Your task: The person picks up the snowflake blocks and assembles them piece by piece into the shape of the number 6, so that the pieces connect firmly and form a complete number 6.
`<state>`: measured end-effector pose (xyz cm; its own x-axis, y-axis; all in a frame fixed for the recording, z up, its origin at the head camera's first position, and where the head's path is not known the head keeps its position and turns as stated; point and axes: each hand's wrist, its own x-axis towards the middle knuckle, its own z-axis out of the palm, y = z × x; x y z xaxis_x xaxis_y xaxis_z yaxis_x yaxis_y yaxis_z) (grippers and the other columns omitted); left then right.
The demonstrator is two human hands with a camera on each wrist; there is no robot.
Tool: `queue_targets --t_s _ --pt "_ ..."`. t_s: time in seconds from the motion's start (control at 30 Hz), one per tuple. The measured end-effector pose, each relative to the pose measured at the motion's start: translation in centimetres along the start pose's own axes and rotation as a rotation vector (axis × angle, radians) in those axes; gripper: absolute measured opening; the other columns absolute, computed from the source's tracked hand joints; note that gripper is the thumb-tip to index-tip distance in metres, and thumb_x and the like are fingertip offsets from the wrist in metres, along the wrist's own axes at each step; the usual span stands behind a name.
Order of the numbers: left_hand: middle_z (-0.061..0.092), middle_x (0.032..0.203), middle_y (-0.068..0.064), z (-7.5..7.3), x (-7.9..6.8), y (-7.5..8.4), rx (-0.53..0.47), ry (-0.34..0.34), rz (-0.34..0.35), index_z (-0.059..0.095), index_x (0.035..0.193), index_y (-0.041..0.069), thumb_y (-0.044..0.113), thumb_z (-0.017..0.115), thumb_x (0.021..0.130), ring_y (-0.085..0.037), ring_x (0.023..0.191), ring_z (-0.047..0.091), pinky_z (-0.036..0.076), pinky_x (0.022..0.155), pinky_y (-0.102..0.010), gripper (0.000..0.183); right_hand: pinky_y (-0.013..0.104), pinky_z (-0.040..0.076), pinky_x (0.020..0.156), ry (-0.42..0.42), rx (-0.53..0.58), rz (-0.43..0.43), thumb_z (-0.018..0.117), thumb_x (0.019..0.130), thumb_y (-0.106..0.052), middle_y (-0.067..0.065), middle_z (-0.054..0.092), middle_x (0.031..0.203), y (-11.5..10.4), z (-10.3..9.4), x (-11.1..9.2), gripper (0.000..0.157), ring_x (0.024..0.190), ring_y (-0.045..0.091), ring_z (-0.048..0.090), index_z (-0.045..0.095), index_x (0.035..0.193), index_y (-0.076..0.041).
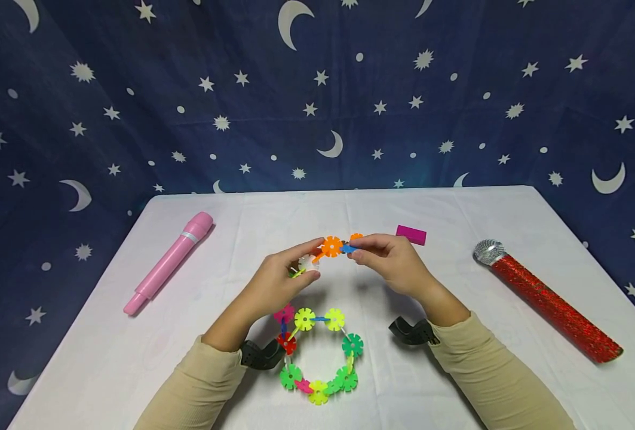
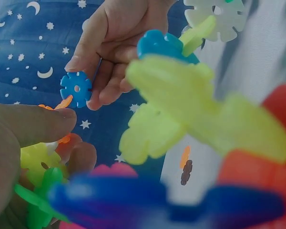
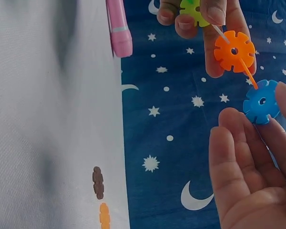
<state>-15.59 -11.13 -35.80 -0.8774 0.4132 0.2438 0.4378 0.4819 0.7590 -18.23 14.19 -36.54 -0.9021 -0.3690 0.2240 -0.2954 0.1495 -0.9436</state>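
Note:
My left hand (image 1: 279, 276) grips one end of a chain of notched plastic discs, its fingers around a clear white disc (image 1: 309, 263) and greenish pieces. Past its fingertips stick out an orange disc (image 3: 234, 51) and a second orange disc set edge-on, joined to a blue disc (image 3: 262, 101). My right hand (image 1: 395, 260) pinches this blue disc between thumb and fingertips. Below the hands, many-coloured linked discs form a loop (image 1: 352, 345) over the white table. A magenta disc (image 1: 284, 313) at its upper left lies close under my left wrist, and discs pass blurred before the left wrist camera.
Behind my fingers lie a loose brown disc (image 3: 98, 182) and an orange one (image 3: 104, 216) on the table. A magenta block (image 1: 411, 235) sits beyond my right hand. A pink microphone (image 1: 169, 263) is at left, a red glittery microphone (image 1: 554, 304) at right.

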Motion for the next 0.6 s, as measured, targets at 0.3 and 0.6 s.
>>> queue_targets --t_s 0.3,0.6 --pt "0.067 0.127 -0.008 0.05 -0.08 0.14 -0.014 0.014 0.016 0.058 0.143 0.015 0.009 0.073 0.092 -0.015 0.079 0.060 0.053 0.068 -0.029 0.054 0.031 0.056 0.084 -0.022 0.026 0.026 0.066 0.094 0.001 0.022 0.073 0.102 -0.18 0.17 -0.09 0.025 0.090 0.020 0.073 0.067 0.115 0.015" --pt "0.070 0.118 -0.007 0.33 -0.10 0.66 -0.043 0.070 0.007 0.061 0.139 0.012 0.014 0.074 0.092 -0.017 0.083 0.064 0.054 0.074 -0.034 0.049 0.036 0.057 0.081 -0.012 0.127 0.021 0.064 0.094 0.005 0.026 0.071 0.101 -0.20 0.48 -0.01 0.019 0.090 0.026 0.073 0.067 0.108 0.018"
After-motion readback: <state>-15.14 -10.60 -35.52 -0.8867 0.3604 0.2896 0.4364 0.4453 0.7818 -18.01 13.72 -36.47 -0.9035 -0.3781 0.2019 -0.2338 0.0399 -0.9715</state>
